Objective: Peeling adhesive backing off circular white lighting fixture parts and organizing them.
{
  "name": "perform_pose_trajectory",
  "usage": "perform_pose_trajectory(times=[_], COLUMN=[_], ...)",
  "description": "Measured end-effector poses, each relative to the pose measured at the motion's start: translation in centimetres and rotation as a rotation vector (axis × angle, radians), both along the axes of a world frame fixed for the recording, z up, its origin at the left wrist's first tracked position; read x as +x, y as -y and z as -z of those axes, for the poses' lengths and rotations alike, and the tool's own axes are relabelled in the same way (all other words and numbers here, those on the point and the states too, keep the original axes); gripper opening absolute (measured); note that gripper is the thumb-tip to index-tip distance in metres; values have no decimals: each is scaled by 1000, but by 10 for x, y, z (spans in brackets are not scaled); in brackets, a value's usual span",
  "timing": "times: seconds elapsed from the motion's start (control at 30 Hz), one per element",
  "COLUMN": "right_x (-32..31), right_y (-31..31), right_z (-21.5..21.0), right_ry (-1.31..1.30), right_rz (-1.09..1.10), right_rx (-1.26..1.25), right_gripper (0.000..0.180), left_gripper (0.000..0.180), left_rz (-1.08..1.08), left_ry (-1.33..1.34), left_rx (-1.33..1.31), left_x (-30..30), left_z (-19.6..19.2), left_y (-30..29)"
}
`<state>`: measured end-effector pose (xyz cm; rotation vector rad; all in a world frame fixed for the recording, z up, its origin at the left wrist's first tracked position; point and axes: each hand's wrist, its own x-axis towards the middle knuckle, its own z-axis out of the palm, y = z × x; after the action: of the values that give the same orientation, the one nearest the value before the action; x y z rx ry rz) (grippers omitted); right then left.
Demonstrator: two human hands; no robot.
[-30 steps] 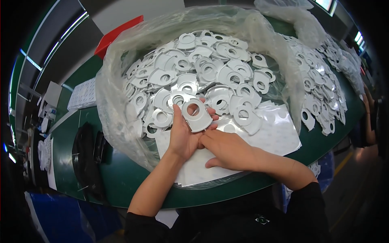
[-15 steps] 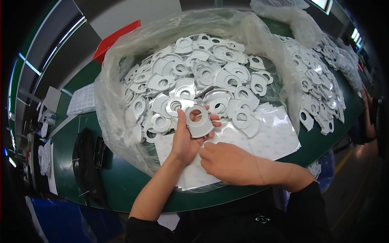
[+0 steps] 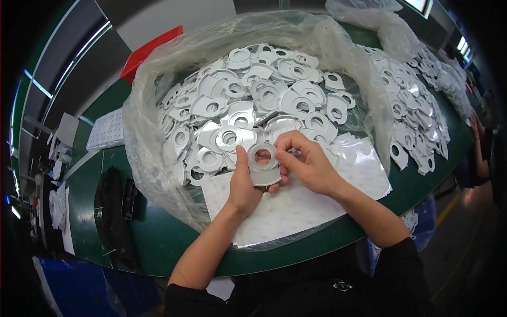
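Note:
My left hand point(image 3: 245, 185) is closed around a flat grey plastic part point(image 3: 266, 177) with a round hole, thumb along its left edge and fingertips behind it. Around the hole sits a pale translucent ring point(image 3: 253, 159). The thumb and forefinger of my right hand point(image 3: 311, 164) pinch at the ring's upper right edge. Under both hands lie white sheets point(image 3: 317, 211) with a faint repeated pattern. Just beyond, a heap of similar grey parts point(image 3: 232, 90) fills a spread clear plastic bag point(image 3: 142, 121).
On the right, more parts point(image 3: 417, 116) lie piled beside another plastic bag point(image 3: 391, 31). A red bin point(image 3: 150, 53) stands at the back left. A black pouch point(image 3: 113, 211) and a patterned sheet stack point(image 3: 107, 129) are on the green table point(image 3: 158, 232). Another person's arm point(image 3: 479, 148) shows at far right.
My right hand has moved up from the white sheets to the part's upper right edge. A translucent ring now shows around the hole. My left hand has shifted slightly right and down with the part.

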<state>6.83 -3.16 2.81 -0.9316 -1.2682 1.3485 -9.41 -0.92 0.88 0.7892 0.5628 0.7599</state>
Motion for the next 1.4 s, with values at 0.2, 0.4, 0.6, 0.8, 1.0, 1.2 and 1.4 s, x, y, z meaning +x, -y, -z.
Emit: perform_pose_trajectory(times=[0.2,0.4,0.6,0.8,1.0,1.2,1.4], right_x=[-1,-2,0,0,-1,-3,-6], right_y=[1,2,2,2,2,4,8], right_z=[3,2,2,1,0,2,-7], right_ry=[27,-11,9,14,19,81,427], right_rz=[-24,-30,-35,-31,-25,44,187], right_rx=[-7,-30,-65,-57,-37,50,232], right_gripper=[10,11,8,7,6,8,7], left_gripper=[76,76,75,75,74,73,71], left_rz=[-26,-38,-22,-13,-11,-17,-60], left_ry=[-25,-27,-14,-8,-8,-13,3], left_rx=[3,-16,-32,-28,-16,-12,-34], left_x=[-1,0,-1,-1,-2,0,1], left_z=[0,-1,1,0,2,0,-3], left_y=[1,1,0,0,0,1,2])
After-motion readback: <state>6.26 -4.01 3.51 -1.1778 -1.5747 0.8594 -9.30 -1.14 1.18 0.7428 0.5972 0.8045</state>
